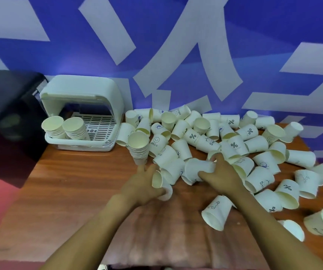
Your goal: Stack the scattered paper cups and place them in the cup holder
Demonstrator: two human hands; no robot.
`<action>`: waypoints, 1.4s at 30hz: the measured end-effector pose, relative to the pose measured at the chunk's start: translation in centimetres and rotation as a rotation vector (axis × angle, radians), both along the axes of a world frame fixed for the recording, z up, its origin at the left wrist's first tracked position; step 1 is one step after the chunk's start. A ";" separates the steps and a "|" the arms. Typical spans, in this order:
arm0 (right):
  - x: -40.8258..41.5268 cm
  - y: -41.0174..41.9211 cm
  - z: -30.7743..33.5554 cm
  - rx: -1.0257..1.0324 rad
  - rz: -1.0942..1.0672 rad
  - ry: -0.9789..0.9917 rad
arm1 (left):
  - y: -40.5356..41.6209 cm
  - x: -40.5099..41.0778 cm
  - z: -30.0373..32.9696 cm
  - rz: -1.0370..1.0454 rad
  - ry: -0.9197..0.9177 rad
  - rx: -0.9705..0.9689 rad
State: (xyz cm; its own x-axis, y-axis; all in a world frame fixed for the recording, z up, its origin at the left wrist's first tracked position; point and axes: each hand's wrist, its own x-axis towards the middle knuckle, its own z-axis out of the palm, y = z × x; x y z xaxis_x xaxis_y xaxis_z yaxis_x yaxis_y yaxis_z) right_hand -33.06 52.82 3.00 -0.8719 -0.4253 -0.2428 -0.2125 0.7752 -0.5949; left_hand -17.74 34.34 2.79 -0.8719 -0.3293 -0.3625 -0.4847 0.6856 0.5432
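Observation:
Several white paper cups (pixel 234 145) lie scattered over the right half of the wooden table (pixel 63 201). A stack of nested cups (pixel 138 149) stands upright near the pile's left edge. My left hand (pixel 141 184) grips a tilted cup (pixel 161 185) at the pile's near side. My right hand (pixel 222 172) grips a cup lying on its side (pixel 197 169) just right of it. The white cup holder (pixel 82 106) stands at the back left, with two cup stacks (pixel 67 127) leaning in its tray.
A blue wall with large white shapes (pixel 176 45) backs the table. A dark object (pixel 6 98) sits left of the holder. Loose cups (pixel 217 213) lie close to the table's near right edge. Bare wood shows at the front left.

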 end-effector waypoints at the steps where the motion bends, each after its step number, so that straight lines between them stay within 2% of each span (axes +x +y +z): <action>1: 0.4 -0.7 0.7 -0.059 -0.015 -0.028 | -0.8 0.4 0.6 0.008 0.036 0.004; 4: 1.6 -3.1 2.2 -0.180 -0.030 -0.069 | -3.4 1.1 2.2 0.021 0.091 -0.011; 11: 6.2 -11.9 5.7 -0.182 0.037 -0.133 | -12.4 4.9 5.2 0.030 0.195 -0.036; 16: 10.7 -20.0 6.2 -0.323 0.019 -0.212 | -20.5 8.8 6.1 0.121 0.252 -0.066; 22: 14.6 -27.1 5.7 -0.373 0.042 -0.213 | -27.0 11.8 6.0 0.127 0.220 -0.072; 29: 15.1 -31.1 4.8 -0.419 0.054 -0.209 | -30.2 11.4 5.3 0.158 0.233 -0.079; 42: 11.4 -38.0 2.1 -0.386 0.191 -0.135 | -36.0 8.8 6.8 0.293 0.242 -0.269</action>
State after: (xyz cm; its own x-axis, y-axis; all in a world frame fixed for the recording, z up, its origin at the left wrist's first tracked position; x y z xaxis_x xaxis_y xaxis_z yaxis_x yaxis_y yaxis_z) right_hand -21.63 14.84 5.07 -0.7403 -0.6572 -0.1413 -0.2308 0.4459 -0.8648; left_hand -8.94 -1.65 9.63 -0.7771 -0.6287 -0.0282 -0.5601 0.6705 0.4866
